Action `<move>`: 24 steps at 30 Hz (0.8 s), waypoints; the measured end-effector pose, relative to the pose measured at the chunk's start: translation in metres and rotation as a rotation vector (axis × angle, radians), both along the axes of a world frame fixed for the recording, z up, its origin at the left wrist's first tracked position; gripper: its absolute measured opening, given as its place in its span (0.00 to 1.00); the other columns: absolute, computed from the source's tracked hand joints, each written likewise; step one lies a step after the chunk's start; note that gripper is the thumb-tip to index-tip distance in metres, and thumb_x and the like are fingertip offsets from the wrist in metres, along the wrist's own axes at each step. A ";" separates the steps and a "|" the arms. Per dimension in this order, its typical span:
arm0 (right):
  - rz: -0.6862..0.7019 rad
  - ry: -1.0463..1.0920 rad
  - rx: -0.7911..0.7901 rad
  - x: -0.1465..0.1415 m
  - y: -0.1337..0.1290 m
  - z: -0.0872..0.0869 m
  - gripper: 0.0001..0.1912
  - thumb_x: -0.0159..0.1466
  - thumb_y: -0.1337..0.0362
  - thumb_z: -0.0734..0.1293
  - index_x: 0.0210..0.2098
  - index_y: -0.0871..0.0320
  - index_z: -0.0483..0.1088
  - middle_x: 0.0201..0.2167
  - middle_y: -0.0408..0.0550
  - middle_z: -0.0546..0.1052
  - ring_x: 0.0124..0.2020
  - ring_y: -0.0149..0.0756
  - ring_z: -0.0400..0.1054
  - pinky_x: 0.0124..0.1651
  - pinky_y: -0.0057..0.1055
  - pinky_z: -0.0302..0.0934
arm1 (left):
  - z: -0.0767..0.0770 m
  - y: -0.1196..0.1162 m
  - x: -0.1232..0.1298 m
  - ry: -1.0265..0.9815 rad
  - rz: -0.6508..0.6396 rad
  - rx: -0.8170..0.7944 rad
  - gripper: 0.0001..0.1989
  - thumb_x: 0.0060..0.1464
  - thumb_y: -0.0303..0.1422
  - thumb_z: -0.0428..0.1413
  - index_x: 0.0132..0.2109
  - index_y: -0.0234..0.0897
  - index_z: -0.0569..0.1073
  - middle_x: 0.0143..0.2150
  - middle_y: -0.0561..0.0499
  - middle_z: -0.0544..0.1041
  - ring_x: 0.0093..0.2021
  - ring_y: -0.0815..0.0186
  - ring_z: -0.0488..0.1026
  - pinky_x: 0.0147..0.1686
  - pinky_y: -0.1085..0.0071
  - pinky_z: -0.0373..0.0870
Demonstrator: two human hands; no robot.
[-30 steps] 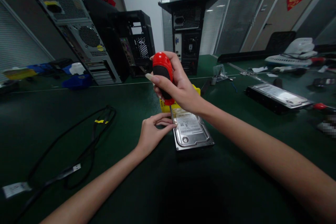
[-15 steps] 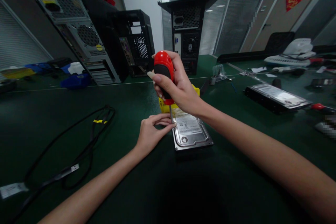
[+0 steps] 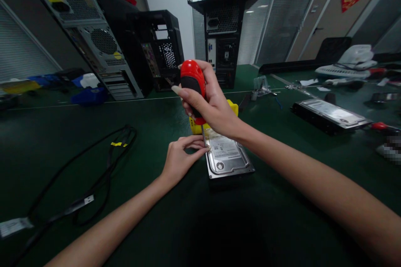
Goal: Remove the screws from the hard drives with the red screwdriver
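Note:
My right hand (image 3: 209,96) is wrapped round the thick red and black handle of a screwdriver (image 3: 189,76). Its metal shaft points down to the left side of a silver hard drive (image 3: 230,164), which lies on the green tabletop with its label up. At that same left edge my left hand (image 3: 183,154) grips the drive, thumb tip beside the screwdriver's tip and fingers curled behind the shaft. Any screw under the tip is too small to make out. Behind the drive sits a yellow object (image 3: 196,127), partly covered by my right hand.
Computer cases (image 3: 103,41) stand along the back. A black USB cable (image 3: 108,167) loops at the left. To the right lie another hard drive (image 3: 335,112), small metal parts (image 3: 297,89) and a clear plastic piece (image 3: 261,86). A blue tray (image 3: 89,96) is at back left.
The screwdriver's handle has tipped slightly to the left with my right hand. My left hand and the hard drive stay in place.

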State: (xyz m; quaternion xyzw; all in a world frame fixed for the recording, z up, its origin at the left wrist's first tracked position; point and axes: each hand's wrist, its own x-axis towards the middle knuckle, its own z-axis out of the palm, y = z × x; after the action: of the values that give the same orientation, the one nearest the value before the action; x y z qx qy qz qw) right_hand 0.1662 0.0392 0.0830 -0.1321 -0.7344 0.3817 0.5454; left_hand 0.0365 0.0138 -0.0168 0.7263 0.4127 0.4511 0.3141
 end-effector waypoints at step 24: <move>-0.045 -0.030 -0.003 0.002 0.000 0.003 0.18 0.67 0.56 0.57 0.54 0.52 0.51 0.31 0.41 0.62 0.26 0.23 0.60 0.28 0.22 0.62 | 0.006 -0.001 -0.003 -0.014 -0.065 -0.026 0.17 0.57 0.39 0.56 0.49 0.33 0.75 0.45 0.44 0.80 0.45 0.59 0.78 0.49 0.63 0.73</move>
State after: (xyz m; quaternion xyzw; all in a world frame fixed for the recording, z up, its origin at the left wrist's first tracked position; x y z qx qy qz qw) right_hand 0.1678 0.0390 0.0858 -0.1551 -0.7387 0.3683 0.5428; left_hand 0.0338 0.0131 -0.0112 0.7319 0.3926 0.4404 0.3410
